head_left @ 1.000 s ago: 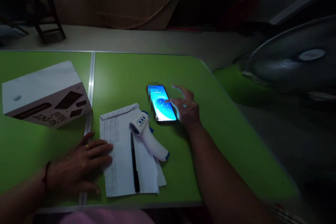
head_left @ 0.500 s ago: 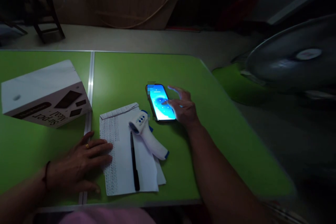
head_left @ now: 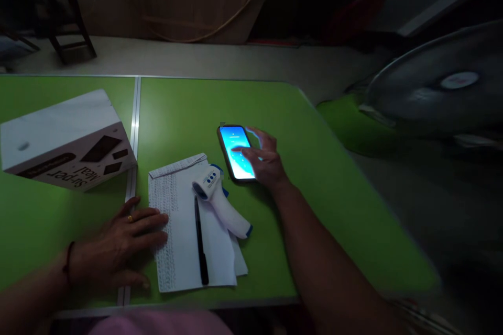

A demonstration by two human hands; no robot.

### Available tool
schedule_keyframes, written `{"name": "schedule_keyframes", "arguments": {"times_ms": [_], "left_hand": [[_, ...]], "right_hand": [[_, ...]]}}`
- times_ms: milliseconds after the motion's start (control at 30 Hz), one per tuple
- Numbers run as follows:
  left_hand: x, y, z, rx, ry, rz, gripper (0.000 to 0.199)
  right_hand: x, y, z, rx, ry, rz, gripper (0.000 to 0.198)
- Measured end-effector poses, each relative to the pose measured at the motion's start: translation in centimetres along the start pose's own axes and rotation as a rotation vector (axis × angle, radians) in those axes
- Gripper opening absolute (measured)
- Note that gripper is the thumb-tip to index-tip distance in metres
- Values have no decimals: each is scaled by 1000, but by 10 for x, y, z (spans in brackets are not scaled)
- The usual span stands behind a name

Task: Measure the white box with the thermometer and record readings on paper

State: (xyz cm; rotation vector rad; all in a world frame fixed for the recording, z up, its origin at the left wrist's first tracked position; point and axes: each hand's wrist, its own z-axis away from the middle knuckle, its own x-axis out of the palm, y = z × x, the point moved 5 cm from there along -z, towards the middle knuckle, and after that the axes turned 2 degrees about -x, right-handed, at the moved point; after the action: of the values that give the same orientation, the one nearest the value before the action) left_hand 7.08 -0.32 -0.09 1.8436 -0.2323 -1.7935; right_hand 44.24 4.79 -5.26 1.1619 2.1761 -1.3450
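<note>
A smartphone [head_left: 239, 165] in a dark case lies on the green table [head_left: 188, 110], its lit blue screen facing up. My right hand [head_left: 270, 161] is over the phone's right side, fingers apart and holding nothing; one finger reaches over the middle of the screen. My left hand [head_left: 128, 241], with a ring on one finger, lies flat and spread, fingertips on the left edge of the handwritten paper sheets [head_left: 178, 241]. On the sheets rest a black pen [head_left: 201, 246] and a white and blue infrared thermometer [head_left: 226, 212], its handle reaching past the paper.
A white and brown box [head_left: 70, 141] stands on the table's left part, beside a metal seam strip [head_left: 135, 115]. Right of the table is a large fan [head_left: 444, 84]. A dark chair [head_left: 70, 21] stands on the floor beyond the far edge.
My right hand has shifted a little left, its finger now further across the phone screen. My left hand, the paper, pen and thermometer stay where they were.
</note>
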Motion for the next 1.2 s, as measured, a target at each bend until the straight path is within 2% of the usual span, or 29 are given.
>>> {"name": "schedule_keyframes", "arguments": {"times_ms": [233, 333, 567, 800, 1000, 1200], "left_hand": [[0, -2, 0, 6, -6, 7, 71], [-1, -1, 0, 15, 7, 16, 69], [1, -1, 1, 3, 1, -6, 70], [1, -1, 1, 2, -7, -6, 72], [0, 1, -1, 12, -21, -22, 73], [-1, 1, -2, -2, -23, -12, 72]], "right_hand": [[-17, 2, -1, -2, 77, -20, 26], [-21, 3, -1, -18, 70, -30, 26], [-16, 6, 0, 9, 23, -47, 27], [-15, 10, 0, 28, 64, 0, 25], [-11, 5, 1, -2, 64, 12, 28], [-2, 1, 1, -25, 2, 26, 25]]}}
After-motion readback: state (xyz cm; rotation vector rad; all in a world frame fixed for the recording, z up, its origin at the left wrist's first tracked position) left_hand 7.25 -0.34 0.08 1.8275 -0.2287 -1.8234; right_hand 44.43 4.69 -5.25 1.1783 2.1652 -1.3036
